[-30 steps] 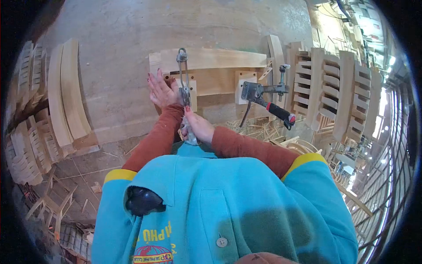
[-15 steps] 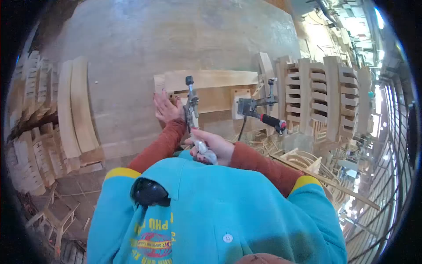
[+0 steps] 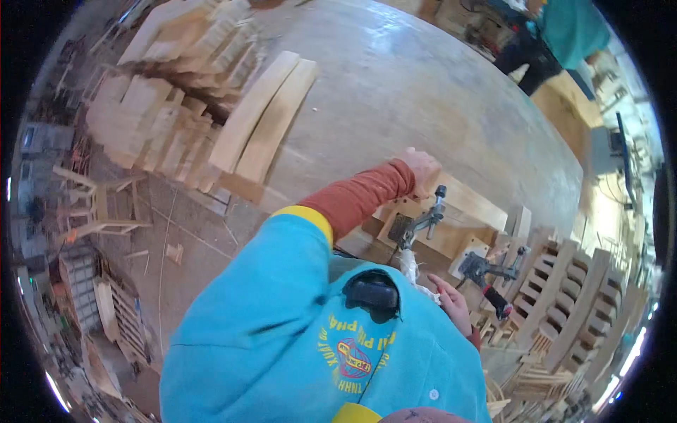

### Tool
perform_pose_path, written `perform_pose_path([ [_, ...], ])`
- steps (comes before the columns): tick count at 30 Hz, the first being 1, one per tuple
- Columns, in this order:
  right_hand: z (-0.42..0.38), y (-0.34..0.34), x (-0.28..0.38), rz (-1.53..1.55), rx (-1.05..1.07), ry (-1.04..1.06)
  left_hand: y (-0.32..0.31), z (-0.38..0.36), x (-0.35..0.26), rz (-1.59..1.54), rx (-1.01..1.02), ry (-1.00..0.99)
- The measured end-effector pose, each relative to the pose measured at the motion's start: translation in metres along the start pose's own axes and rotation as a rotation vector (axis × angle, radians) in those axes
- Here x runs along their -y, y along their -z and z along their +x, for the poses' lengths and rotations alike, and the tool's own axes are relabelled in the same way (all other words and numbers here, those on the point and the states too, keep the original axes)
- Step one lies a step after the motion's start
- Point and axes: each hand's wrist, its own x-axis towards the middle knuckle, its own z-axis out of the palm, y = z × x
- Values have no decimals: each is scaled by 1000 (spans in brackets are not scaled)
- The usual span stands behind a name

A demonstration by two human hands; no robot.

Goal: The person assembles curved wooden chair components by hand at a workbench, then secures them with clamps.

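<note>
My left hand point(image 3: 422, 169) is closed over the far left end of a long pale wooden board point(image 3: 476, 202). Below that board, a metal toggle clamp point(image 3: 427, 220) stands over a wooden jig point(image 3: 451, 238); its handle point(image 3: 409, 266) is wrapped in whitish plastic. Beside the lower end of this handle is my right hand point(image 3: 455, 307), fingers extended and loosely apart, partly hidden by my shirt. A second clamp point(image 3: 479, 266) with a black and red grip sits at the jig's right side.
Two curved boards point(image 3: 271, 116) lie at the worktable's point(image 3: 367, 92) left edge, near stacked wooden parts point(image 3: 151, 130). Slatted wooden pieces point(image 3: 564, 296) stand on the right. Wooden frames point(image 3: 99, 208) are on the floor at left. A person in green point(image 3: 575, 32) is at the upper right.
The view has swung, so the jig appears lower and farther right. My left hand has gone from spread to curled at the board's end. My right hand has loosened from the wrapped handle.
</note>
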Motion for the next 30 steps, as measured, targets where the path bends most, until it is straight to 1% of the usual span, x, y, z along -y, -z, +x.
perform_pose_path([
  [1, 0, 4, -3, 2, -11, -1, 4, -5, 4, -2, -53, 4],
  [3, 0, 19, -20, 19, -54, 27, 16, -45, 45, -153, -353, 77],
  [4, 0, 21, -17, 37, -68, 26, 31, -72, 58, -163, -357, 205],
  [5, -2, 22, -13, 57, -83, 24, 41, -101, 68, -242, -497, 313],
  [6, -4, 25, -11, 79, -103, 22, 37, -128, 91, -202, -622, 343],
  [7, -4, 30, -13, 124, -106, 52, 42, -155, 100, -99, -735, 432],
  [8, -3, 33, -12, 113, -119, 60, 48, -180, 109, 92, -739, 591],
  [10, 0, 36, -7, 85, -143, 70, 39, -223, 142, 154, -761, 840],
  [13, 7, 34, 1, 23, -173, 127, 52, -247, 141, 171, -653, 1191],
  [16, 6, 29, 17, -17, -180, 120, 34, -259, 162, 172, -659, 1299],
  [19, -1, 32, 18, -78, -162, 165, 19, -262, 173, 189, -707, 1320],
  [22, -25, 44, 18, -34, -103, 211, 21, -259, 167, 281, -631, 1336],
  [24, -44, 72, 12, 72, 44, 286, 14, -262, 176, 522, -571, 1267],
  [26, -73, 103, 6, 223, 148, 356, 26, -265, 171, 758, -391, 1119],
  [27, -87, 120, -1, 259, 281, 412, 16, -281, 216, 531, -321, 964],
  [28, -102, 136, -6, 286, 398, 480, -4, -297, 278, 477, -235, 837],
  [29, -112, 142, -4, 333, 435, 635, -24, -323, 337, 520, -130, 726],
  [30, -119, 145, -2, 361, 468, 800, -38, -333, 387, 588, -55, 605],
])
